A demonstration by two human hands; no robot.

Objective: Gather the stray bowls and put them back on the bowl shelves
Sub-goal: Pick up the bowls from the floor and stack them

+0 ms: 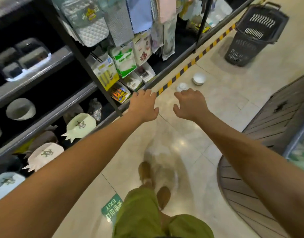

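Note:
Two small white bowls stand on the tiled floor ahead of me, by the yellow-and-black striped tape. The farther bowl [199,78] is upright with its opening showing. The nearer bowl [181,86] is partly hidden behind my right hand [189,105], which is stretched forward, fingers apart, holding nothing. My left hand [144,105] reaches forward beside it, also empty with fingers spread, over the shelf's bottom edge. On the left, the dark shelves [49,115] hold a white bowl [20,109] and pineapple-shaped dishes [80,126].
A dark plastic shopping basket [252,35] stands on the floor at the far right. Hanging cloths and packets [125,62] fill the rack ahead on the left. A dark slatted wooden display [268,134] curves along the right. My legs and shoes [163,196] are below.

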